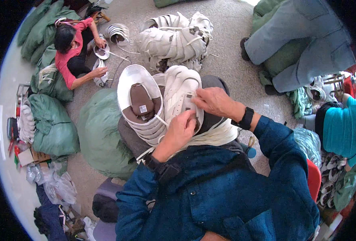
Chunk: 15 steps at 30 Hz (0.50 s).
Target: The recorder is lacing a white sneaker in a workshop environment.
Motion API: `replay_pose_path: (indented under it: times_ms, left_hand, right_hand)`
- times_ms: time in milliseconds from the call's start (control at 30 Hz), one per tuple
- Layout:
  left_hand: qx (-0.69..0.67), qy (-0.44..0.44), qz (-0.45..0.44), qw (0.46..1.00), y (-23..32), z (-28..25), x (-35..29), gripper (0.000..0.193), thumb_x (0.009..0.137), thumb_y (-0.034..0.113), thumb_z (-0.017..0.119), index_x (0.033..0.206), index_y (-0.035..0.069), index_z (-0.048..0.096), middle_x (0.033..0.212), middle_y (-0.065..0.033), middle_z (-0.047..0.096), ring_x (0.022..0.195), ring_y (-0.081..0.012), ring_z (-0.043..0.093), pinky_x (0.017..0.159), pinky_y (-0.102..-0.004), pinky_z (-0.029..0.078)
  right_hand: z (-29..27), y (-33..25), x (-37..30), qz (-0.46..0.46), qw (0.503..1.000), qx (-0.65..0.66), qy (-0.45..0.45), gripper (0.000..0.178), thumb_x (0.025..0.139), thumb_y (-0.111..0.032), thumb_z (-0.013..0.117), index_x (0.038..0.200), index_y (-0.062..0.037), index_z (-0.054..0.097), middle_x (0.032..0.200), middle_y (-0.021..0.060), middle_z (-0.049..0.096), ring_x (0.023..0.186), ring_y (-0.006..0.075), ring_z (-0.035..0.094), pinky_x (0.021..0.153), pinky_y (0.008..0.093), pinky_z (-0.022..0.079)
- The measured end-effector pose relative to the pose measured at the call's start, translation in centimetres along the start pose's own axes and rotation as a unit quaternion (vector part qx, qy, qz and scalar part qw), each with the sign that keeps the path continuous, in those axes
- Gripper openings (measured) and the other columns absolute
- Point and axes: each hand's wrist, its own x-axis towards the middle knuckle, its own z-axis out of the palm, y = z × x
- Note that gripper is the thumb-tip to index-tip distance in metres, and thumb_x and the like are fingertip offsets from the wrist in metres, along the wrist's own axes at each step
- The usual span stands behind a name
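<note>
A white shoe upper [182, 86] lies on my lap, its toe pointing away from me. My left hand [178, 134] is closed on its near right part, with the fingertips by the eyelets. At the right side of the same upper, my right hand [216, 103] pinches with thumb and fingers together; what is between the fingertips is hidden. A white shoelace [161, 119] runs beside my left hand. Left of the upper stand nested white shoe uppers [123, 92], the top one showing a brown lining. A bundle of white laces [216, 135] lies across my lap under my wrists.
A pile of white uppers [172, 42] sits on the floor ahead. At the far left, a person in pink [75, 52] handles uppers and laces. Green sacks [101, 132] stand to my left. Another person's grey trousers [298, 36] show at the far right.
</note>
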Motion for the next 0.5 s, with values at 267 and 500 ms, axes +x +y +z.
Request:
replay_pose_path:
  times_ms: [267, 500]
  left_hand:
    - [0.290, 0.121, 0.149, 0.938, -0.5, -2.0, 3.1, 0.018, 0.090, 0.014, 0.066, 0.098, 0.000, 0.058, 0.093, -0.0204, 0.062, 0.089, -0.0409, 0.063, 0.075, -0.0463, 0.050]
    - [0.482, 0.111, 0.200, 0.846, -1.3, -0.4, 4.4, 0.012, 0.091, 0.015, 0.057, 0.098, 0.005, 0.057, 0.089, -0.0132, 0.064, 0.067, -0.0281, 0.070, 0.055, -0.0419, 0.056]
  right_hand:
    - [-0.6, -0.4, 0.8, 0.011, 0.983, -0.107, -0.146, 0.035, 0.091, -0.033, 0.056, 0.078, -0.0008, 0.062, 0.071, 0.0248, 0.065, 0.070, 0.0466, 0.065, 0.065, 0.0557, 0.051]
    - [-1.2, -0.6, 0.6, -0.029, 0.990, -0.042, -0.132, 0.023, 0.091, -0.022, 0.054, 0.083, -0.0006, 0.056, 0.073, 0.0250, 0.062, 0.072, 0.0465, 0.061, 0.063, 0.0540, 0.047]
